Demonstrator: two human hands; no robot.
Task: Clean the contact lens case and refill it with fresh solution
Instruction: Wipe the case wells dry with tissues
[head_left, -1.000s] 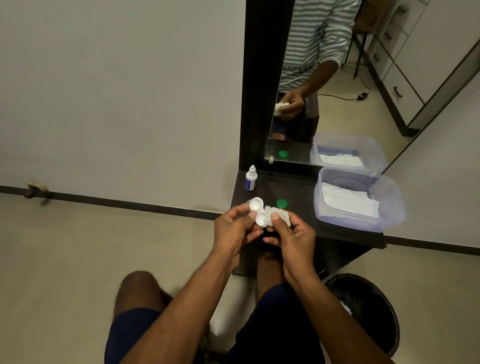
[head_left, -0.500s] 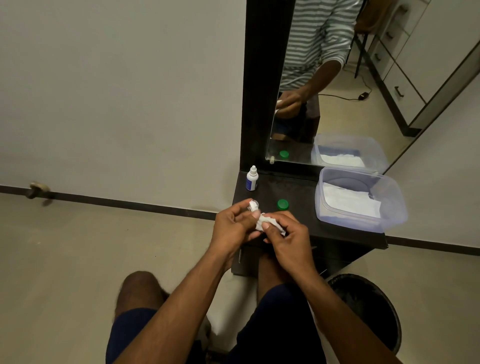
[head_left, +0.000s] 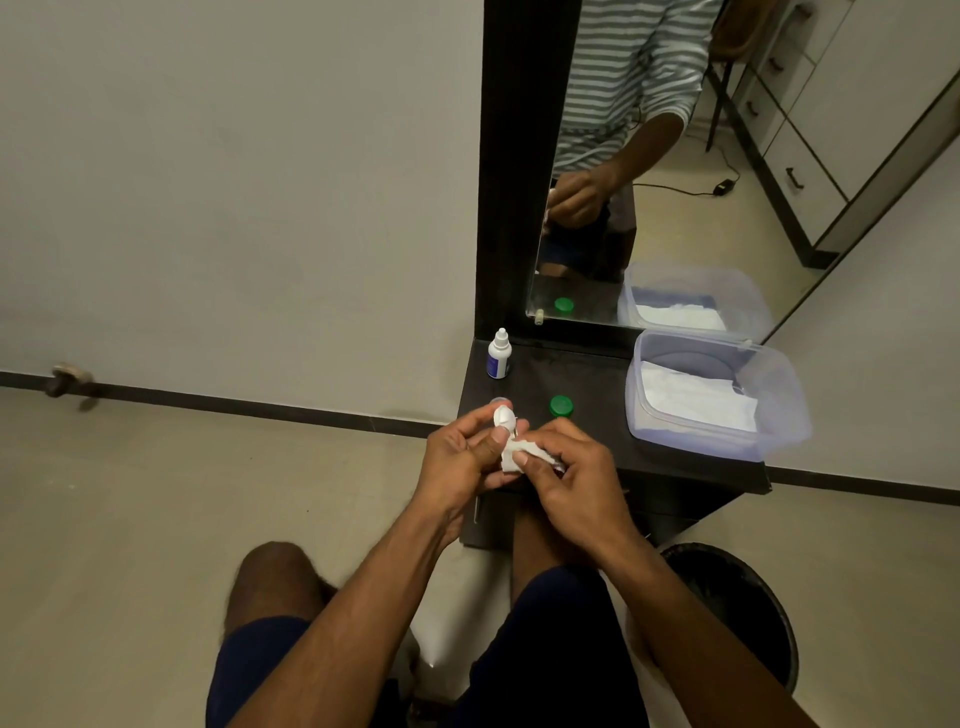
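Left hand (head_left: 462, 457) fingers curled round white contact lens case (head_left: 504, 419), thumb across its lower well, upper well showing above thumb. Right hand (head_left: 566, 467) fingers pinch crumpled white tissue (head_left: 519, 454) against the case, thumb pressing tissue from front. Most of the case hidden by both hands and tissue; can't tell if anything is inside the wells. Hands held together just over front left edge of dark shelf (head_left: 602, 384), above person's knees.

On shelf: green cap (head_left: 561, 406) near front edge, just beyond right hand's knuckles, not touching. Small clear or white cap (head_left: 500, 400) at front left, partly hidden behind the case. Solution bottle (head_left: 499, 354) upright at back left corner, white nozzle, blue label, well apart from hands. Clear plastic box (head_left: 774, 410) takes up right end of shelf, white tissues inside, overhangs the front right edge a bit. Mirror (head_left: 675, 156) stands at shelf's back edge in dark frame, reflecting cap, box, a hand. Black bin (head_left: 743, 587) on floor below shelf's right end, right forearm crossing in front of it.
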